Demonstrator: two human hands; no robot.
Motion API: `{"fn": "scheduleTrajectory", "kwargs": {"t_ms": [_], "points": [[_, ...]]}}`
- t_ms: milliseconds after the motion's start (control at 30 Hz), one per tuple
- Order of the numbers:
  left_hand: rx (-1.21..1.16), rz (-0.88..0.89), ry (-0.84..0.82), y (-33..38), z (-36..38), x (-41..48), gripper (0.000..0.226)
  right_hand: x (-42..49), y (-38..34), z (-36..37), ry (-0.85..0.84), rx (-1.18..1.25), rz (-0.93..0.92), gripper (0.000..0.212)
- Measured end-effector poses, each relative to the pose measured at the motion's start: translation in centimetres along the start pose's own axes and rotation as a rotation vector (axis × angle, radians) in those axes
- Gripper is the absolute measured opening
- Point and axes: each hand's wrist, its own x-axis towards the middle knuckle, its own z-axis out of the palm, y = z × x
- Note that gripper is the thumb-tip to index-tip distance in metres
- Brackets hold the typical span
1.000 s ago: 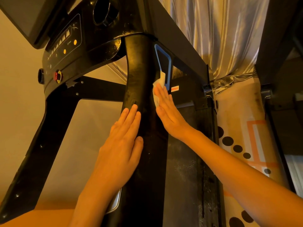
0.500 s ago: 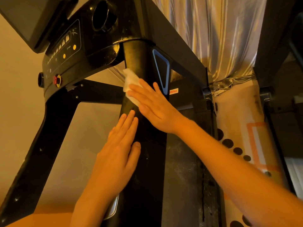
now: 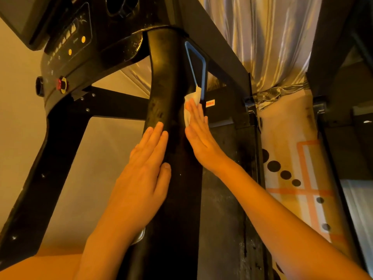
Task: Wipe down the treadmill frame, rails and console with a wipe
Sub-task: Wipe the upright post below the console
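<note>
At the top we see a round cup holder [image 3: 121, 5] sunk into the black console [image 3: 66, 43]. Its inside is dark, and we cannot tell whether anything sits in it.

From the left, the console face carries small yellow dots. Below them are a black knob [image 3: 39, 85] and a red button [image 3: 61, 83] ringed in yellow. The left upright [image 3: 40, 158] slants down from there, and a crossbar [image 3: 113, 104] runs from it to the thick black rail [image 3: 167, 87] in the middle of our view.

The left hand [image 3: 145, 170] lies flat on the rail's left side, fingers straight and close together, holding nothing. The right hand [image 3: 198, 138] is flat too, its straight fingers pressing the wipe [image 3: 187, 115] against the rail's right side, just below a blue-edged opening [image 3: 196, 63]. The rail stands between the two hands, so they are apart.

An orange sticker [image 3: 210, 103] shows just right of the fingertips, above the dark, speckled belt [image 3: 226, 188]. Further right we find a shiny curtain [image 3: 262, 37], a floor mat [image 3: 286, 128] with black dots and orange lines, and part of another dark machine [image 3: 343, 87].

The wipe is white and crumpled, mostly covered by the fingers. The rail looks glossy with dull smudges.
</note>
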Motion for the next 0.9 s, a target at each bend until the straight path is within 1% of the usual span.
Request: {"fn": "scheduleTrajectory", "kwargs": {"t_ms": [100, 167, 300, 367, 500, 667, 767, 833, 900], "points": [[-0.004, -0.01, -0.013, 0.4, 0.1, -0.8, 0.063, -0.2, 0.0, -0.6, -0.028, -0.03, -0.003, 0.05], [-0.002, -0.027, -0.02, 0.5, 0.0, -0.9, 0.064, -0.6, 0.4, -1.3, -0.015, -0.034, -0.001, 0.048], [-0.002, -0.043, -0.014, 0.7, -0.1, -0.7, 0.064, 0.4, 0.7, -1.5, 0.18, -0.07, -0.054, 0.043], [-0.012, -0.048, -0.013, 0.8, -0.2, -0.7, 0.064, 1.3, 0.6, -1.1, 0.211, -0.054, -0.077, 0.042], [-0.029, -0.049, -0.011, 0.9, -0.2, -0.8, 0.064, 1.7, 0.5, -0.4, 0.112, -0.07, -0.095, 0.051], [-0.022, -0.057, -0.01, 0.8, -0.1, -0.8, 0.063, 0.6, 1.7, -1.1, 0.003, -0.134, -0.084, 0.055], [-0.018, -0.048, -0.008, 0.8, -0.1, -0.7, 0.063, 0.8, 0.9, -1.8, -0.046, -0.149, -0.159, 0.056], [-0.018, -0.049, -0.002, 0.8, -0.1, -0.7, 0.063, 1.4, 0.0, -1.7, -0.052, -0.149, -0.227, 0.057], [-0.016, -0.052, -0.003, 0.8, -0.1, -0.7, 0.063, 1.7, -0.6, -1.4, -0.045, -0.146, -0.258, 0.057]]}}
